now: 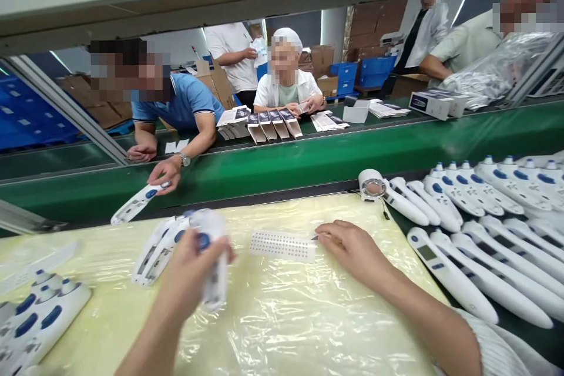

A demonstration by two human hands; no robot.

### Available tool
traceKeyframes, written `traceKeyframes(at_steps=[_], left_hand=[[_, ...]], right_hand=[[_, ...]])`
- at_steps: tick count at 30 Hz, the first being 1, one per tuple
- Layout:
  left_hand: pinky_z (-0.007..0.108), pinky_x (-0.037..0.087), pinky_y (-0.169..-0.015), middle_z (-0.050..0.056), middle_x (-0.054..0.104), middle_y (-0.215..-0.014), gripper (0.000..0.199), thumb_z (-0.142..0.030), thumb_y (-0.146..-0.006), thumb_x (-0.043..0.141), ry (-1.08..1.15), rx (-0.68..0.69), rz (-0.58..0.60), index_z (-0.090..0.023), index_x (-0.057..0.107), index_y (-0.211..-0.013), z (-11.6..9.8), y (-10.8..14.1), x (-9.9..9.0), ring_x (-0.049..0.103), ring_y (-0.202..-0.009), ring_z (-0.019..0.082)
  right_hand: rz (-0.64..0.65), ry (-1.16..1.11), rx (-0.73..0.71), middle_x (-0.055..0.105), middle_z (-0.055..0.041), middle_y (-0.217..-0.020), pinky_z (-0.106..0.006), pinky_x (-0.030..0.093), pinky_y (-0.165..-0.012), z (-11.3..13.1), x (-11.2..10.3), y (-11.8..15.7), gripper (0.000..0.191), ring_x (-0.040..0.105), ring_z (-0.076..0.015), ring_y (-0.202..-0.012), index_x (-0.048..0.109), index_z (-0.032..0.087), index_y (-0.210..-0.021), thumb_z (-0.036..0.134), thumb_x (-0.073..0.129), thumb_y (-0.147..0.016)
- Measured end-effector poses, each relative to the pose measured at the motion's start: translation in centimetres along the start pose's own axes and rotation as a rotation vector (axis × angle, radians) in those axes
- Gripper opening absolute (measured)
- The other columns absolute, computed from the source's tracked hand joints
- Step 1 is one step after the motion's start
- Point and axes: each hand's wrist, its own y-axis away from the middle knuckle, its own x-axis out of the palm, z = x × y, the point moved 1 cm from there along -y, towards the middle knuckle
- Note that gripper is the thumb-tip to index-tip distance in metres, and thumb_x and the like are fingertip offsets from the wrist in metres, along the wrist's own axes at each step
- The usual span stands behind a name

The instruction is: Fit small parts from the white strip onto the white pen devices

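Plastic-sheeted table, white devices, green conveyor, cartons

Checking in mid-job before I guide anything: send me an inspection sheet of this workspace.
surface: clear plastic sheet over a pale yellow mat.
job's things: white-and-blue handheld device; white sheet of small dots; rows of white-and-blue devices at right.
clutter: two white devices beside the left hand; blue-buttoned white devices at lower left.
hands: left hand grips the handheld device; right hand sits at the dotted sheet's edge, its pinch unclear.
cables: thin black cord by a round white fixture.
surroundings: green conveyor belt; co-worker's hand on a device across it; blue crates.
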Motion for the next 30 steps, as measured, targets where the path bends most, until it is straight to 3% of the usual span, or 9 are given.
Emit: traceKeyframes(at_steps=[1,3,5,7,10,14,30], left_hand=[[0.026,0.051,-0.053,0.002,0.068,-0.072,0.059,-0.057,-0.065,0.076,0.121,-0.038,0.178,-0.021,0.047,-0.102,-1.5,0.6,3.3,0.067,-0.062,0.021],[0.027,0.053,-0.055,0.003,0.069,-0.081,0.06,-0.047,-0.063,0.079,0.345,-0.06,0.415,-0.022,0.043,-0.105,-3.4,1.6,9.4,0.07,-0.067,0.022],[0.026,0.053,-0.053,0.003,0.067,-0.093,0.055,-0.043,-0.066,0.077,0.393,-0.057,0.472,-0.023,0.041,-0.103,-3.6,2.1,13.7,0.072,-0.073,0.022],[0.027,0.055,-0.054,0.003,0.065,-0.094,0.051,-0.04,-0.071,0.075,0.384,-0.064,0.479,-0.023,0.04,-0.102,-2.8,2.2,15.7,0.073,-0.075,0.023],[0.03,0.059,-0.061,0.002,0.065,-0.088,0.049,-0.037,-0.074,0.075,0.379,-0.087,0.481,-0.023,0.039,-0.104,-1.6,2.1,16.0,0.074,-0.08,0.024],[0.031,0.06,-0.068,0.002,0.067,-0.087,0.046,-0.034,-0.078,0.074,0.383,-0.096,0.49,-0.023,0.04,-0.107,-1.4,2.2,15.3,0.074,-0.086,0.024],[0.03,0.057,-0.071,0.004,0.065,-0.1,0.046,-0.036,-0.079,0.074,0.397,-0.087,0.524,-0.023,0.038,-0.105,-1.5,2.3,15.5,0.071,-0.088,0.022]], right_hand=[[-0.011,0.041,-0.01,0.068,-0.0059,-0.105,-0.036,0.049,-0.081,0.1,0.1,0.0,0.023,0.064,-0.0236,-0.095,0.072,0.022,-0.108,0.023,0.051,-0.1],[-0.031,0.114,-0.046,0.069,-0.0045,-0.101,-0.035,0.048,-0.08,0.3,0.4,0.0,0.02,0.064,-0.0224,-0.093,0.072,0.021,-0.105,0.017,0.053,-0.098],[-0.049,0.172,-0.074,0.069,-0.0038,-0.097,-0.034,0.048,-0.08,0.5,0.8,0.0,0.019,0.063,-0.0211,-0.09,0.072,0.02,-0.101,0.013,0.055,-0.097],[-0.069,0.208,-0.069,0.068,-0.0039,-0.095,-0.034,0.048,-0.081,0.6,1.2,-0.1,0.017,0.063,-0.0207,-0.09,0.073,0.019,-0.099,0.011,0.057,-0.096],[-0.091,0.237,-0.025,0.066,-0.0041,-0.094,-0.032,0.049,-0.079,0.6,1.5,-0.4,0.017,0.063,-0.0205,-0.089,0.073,0.019,-0.092,0.008,0.061,-0.091],[-0.093,0.256,0.017,0.065,-0.003,-0.092,-0.03,0.048,-0.075,0.8,1.6,-0.6,0.017,0.063,-0.0191,-0.086,0.073,0.019,-0.089,0.007,0.062,-0.089],[-0.144,0.22,0.068,0.064,-0.0023,-0.085,-0.031,0.042,-0.068,0.7,2.8,-1.4,0.004,0.061,-0.021,-0.081,0.072,0.02,-0.083,0.018,0.073,-0.086]])
